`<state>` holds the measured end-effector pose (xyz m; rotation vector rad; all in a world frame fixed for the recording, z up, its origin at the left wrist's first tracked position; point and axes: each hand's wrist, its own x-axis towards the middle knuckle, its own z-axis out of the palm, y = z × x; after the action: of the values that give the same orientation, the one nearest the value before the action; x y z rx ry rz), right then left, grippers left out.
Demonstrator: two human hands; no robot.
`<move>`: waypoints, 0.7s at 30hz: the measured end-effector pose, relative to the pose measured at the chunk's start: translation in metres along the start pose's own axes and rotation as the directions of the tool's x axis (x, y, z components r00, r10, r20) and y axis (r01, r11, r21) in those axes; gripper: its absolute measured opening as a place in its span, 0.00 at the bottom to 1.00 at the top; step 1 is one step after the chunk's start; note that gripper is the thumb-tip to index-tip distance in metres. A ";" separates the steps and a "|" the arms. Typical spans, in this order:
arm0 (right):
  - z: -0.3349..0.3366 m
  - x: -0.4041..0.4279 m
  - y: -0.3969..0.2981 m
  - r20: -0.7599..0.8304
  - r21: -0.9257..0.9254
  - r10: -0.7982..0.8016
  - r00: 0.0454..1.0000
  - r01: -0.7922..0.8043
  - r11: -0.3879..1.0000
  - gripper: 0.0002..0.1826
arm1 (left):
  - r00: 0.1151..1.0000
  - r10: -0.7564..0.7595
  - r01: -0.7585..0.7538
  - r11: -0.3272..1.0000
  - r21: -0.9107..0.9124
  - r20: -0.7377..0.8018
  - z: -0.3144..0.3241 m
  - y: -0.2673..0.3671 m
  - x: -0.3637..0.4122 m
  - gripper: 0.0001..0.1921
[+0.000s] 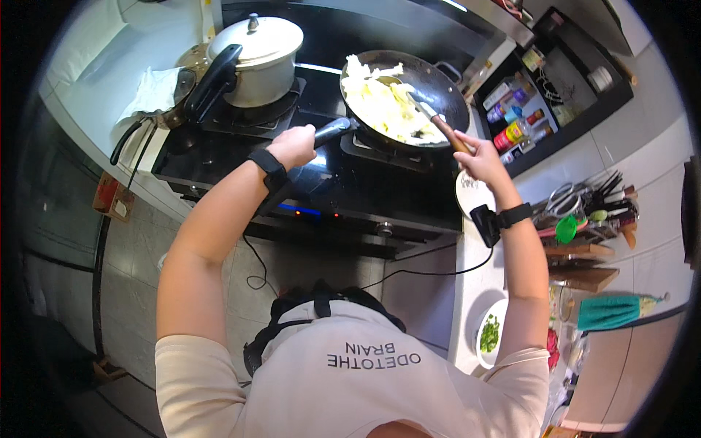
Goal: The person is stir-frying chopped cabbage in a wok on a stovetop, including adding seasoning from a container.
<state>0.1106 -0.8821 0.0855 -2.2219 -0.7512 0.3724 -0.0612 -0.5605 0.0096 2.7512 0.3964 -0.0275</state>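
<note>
A dark wok [432, 82] sits on the right burner of the black stove, with pale yellow-white food pieces [383, 107], perhaps cabbage, heaped at its left and front. My left hand [296, 147] is closed around the wok's black handle [334, 130]. In my right hand [482, 159] is the wooden handle of a metal cooking utensil [444, 131], which reaches over the near right side of the wok. Its head lies among the food, so its exact form cannot be told. Both wrists wear black straps with devices.
A lidded pressure cooker [265, 76] stands on the left burner, its black handle pointing towards me. A smaller pan [170, 115] with a white cloth [156, 90] is farther left. Bottles [512, 134] stand on the right shelf. A white bowl [483, 342] holds chopped greens. Cables hang below the stove.
</note>
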 end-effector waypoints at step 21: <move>-0.039 -0.051 0.013 -0.119 -0.257 -0.229 0.966 0.193 0.947 0.21 | 0.997 0.020 -0.022 1.000 0.016 0.076 -0.014 0.011 0.011 0.15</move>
<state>0.0946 -0.9428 0.1042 -2.3337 -0.9876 0.0073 -0.0485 -0.5623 0.0255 2.7610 0.3481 -0.1307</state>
